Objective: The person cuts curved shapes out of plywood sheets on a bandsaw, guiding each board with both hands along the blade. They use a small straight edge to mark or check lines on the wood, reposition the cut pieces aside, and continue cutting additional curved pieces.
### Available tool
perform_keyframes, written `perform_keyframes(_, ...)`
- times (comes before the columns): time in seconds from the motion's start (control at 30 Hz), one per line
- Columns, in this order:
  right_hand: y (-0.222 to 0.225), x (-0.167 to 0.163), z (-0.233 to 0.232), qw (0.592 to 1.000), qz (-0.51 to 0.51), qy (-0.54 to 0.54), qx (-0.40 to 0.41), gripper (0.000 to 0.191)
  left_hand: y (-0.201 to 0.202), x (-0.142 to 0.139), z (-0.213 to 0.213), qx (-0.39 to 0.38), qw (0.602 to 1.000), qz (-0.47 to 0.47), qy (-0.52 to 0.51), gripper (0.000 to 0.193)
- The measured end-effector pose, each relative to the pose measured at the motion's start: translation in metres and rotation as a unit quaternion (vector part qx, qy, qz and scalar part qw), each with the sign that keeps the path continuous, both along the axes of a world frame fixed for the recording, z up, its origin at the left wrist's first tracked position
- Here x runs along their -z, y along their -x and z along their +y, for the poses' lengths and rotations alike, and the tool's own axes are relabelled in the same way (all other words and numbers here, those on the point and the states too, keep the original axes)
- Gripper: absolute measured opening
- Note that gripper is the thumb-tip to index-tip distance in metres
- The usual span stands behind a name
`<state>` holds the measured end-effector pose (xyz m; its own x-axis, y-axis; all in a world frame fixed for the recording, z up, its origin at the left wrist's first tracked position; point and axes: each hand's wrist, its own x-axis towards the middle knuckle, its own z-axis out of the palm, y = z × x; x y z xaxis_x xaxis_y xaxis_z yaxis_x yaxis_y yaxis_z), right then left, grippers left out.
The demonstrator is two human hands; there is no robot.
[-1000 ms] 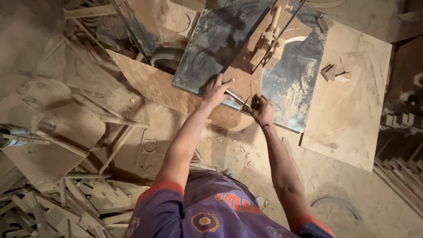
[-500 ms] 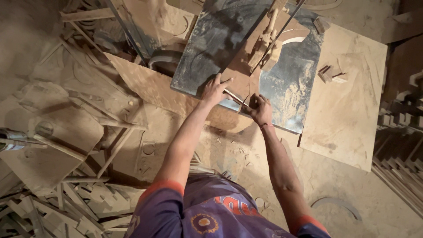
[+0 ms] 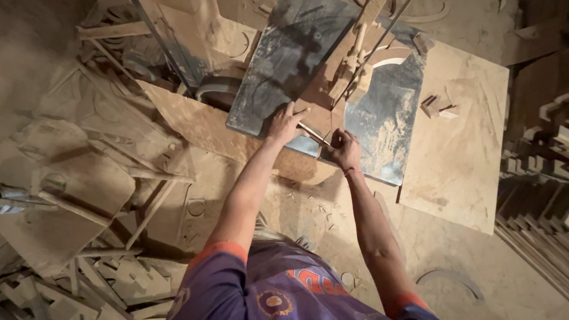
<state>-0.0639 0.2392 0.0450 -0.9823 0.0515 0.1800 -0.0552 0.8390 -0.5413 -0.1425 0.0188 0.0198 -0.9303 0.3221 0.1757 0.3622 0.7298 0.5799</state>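
Note:
A dark metal saw table [image 3: 284, 65] dusted with sawdust stands ahead, a thin band-saw blade [image 3: 379, 44] coming down to its middle. My left hand [image 3: 285, 123] lies flat with spread fingers on the table's near edge, fingertips touching a thin wooden strip [image 3: 312, 134]. The strip runs slantwise toward my right hand [image 3: 345, 148], which is closed around its near end at the table's front edge. A wooden guide block [image 3: 349, 68] sits by the blade.
A large dusty board [image 3: 459, 136] lies to the right with small wooden offcuts [image 3: 437, 106] on it. Wood scraps and cut pieces [image 3: 112, 272] pile up at lower left. Stacked strips [image 3: 536, 231] lie at the right edge. Sawdust covers the floor.
My right hand has slid a little down and right along the strip toward the table's front edge. The left hand stays flat on the table. The view has shifted slightly.

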Motion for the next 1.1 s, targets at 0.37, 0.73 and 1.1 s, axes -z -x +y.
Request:
perform_keyframes(0.37,-0.009,0.002,0.010,0.997,0.040,0.031,-0.064,0.039,0.000,0.003,-0.012,0.018,0.998,0.064,0.013,0.087)
perform_keyframes(0.73,-0.051,0.027,0.100,0.999,-0.003,-0.003,-0.034,0.032,0.004,0.005,-0.062,0.017,0.995,0.097,0.020,0.083)
perform_keyframes(1.1,-0.070,0.027,0.108,0.993,-0.037,-0.102,0.048,0.042,-0.102,0.016,-0.085,-0.112,0.985,0.125,0.041,0.079)
